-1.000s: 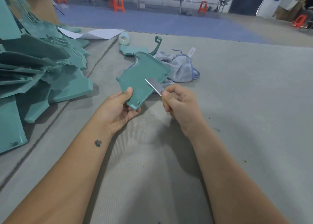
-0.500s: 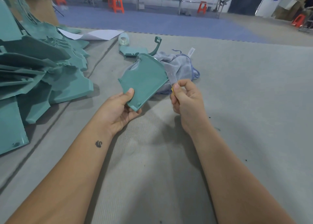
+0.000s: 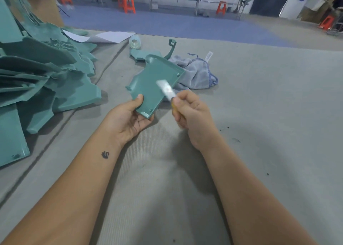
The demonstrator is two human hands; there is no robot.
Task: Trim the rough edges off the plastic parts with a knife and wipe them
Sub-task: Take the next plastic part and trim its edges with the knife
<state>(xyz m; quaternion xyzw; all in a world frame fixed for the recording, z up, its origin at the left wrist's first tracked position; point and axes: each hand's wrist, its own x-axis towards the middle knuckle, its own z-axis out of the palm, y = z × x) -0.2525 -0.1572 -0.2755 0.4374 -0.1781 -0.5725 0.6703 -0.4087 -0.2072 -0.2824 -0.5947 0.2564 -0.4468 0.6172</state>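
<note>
Teal plastic part (image 3: 155, 81): gripped at its near corner by the left hand (image 3: 130, 118), thumb on the face, held above the grey mat (image 3: 259, 115). Knife (image 3: 166, 90): clamped in the curled right hand (image 3: 191, 113), blade blurred. Half a second before, the blade stood at the part's right edge; it had since swung across the face, suggesting another trimming stroke under way. Both forearms reached forward. Grey cloth (image 3: 196, 72): behind the part, untouched. Stacked parts (image 3: 42, 72): left.

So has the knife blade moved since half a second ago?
Yes. The knife blade swung left, off the grey cloth and over the green plastic part; the right hand grips it.
</note>
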